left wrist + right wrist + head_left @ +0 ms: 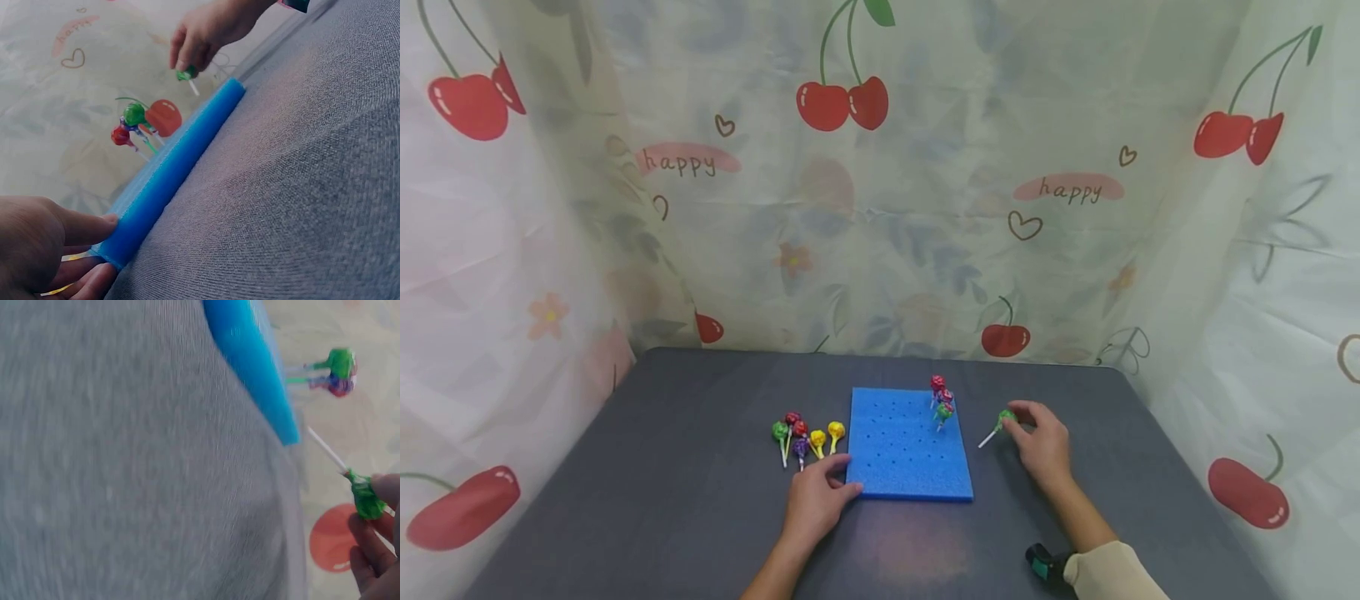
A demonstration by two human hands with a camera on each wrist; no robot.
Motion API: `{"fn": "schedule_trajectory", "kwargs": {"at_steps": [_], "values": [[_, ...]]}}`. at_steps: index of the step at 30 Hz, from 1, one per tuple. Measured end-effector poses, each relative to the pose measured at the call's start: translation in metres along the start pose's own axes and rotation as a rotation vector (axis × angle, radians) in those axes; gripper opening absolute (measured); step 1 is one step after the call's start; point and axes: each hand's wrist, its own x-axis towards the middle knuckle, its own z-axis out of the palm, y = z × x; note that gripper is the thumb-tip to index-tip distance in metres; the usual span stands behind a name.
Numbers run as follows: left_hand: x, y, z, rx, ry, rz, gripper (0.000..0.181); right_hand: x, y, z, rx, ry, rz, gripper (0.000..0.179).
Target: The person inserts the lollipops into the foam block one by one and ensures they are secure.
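Observation:
My right hand pinches a green-wrapped lollipop by its head, to the right of the blue foam board. Its white stick points down and left in the head view; the right wrist view shows the green wrapper between thumb and fingers. With thumb and fingers my left hand grips the board's near left corner. Small holes dot the board's top. At its far right stand a red lollipop, a purple-red one and a green one, sticks down.
Left of the board lie several loose lollipops, among them a green one, a purple one and a yellow one. A dark device sits at the right wrist. Behind the grey table hangs a cherry-print curtain.

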Motion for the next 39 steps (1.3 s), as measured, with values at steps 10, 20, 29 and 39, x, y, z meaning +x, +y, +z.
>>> {"fn": "schedule_trajectory", "kwargs": {"at_steps": [10, 20, 29, 39], "values": [[0.000, 0.000, 0.000, 0.000, 0.001, 0.007, 0.043, 0.000, -0.034, 0.005, 0.074, 0.124, -0.132, 0.023], [0.001, -0.003, 0.000, 0.008, 0.011, 0.030, 0.043, -0.012, -0.056, 0.018, 0.023, 0.043, -0.218, 0.024], [0.002, -0.002, 0.001, -0.005, 0.005, 0.015, 0.043, -0.021, -0.060, 0.033, 0.026, -0.021, -0.244, 0.023], [0.001, -0.003, 0.000, -0.008, 0.001, 0.014, 0.044, -0.026, -0.060, 0.043, -0.011, -0.043, -0.286, 0.023]]}}
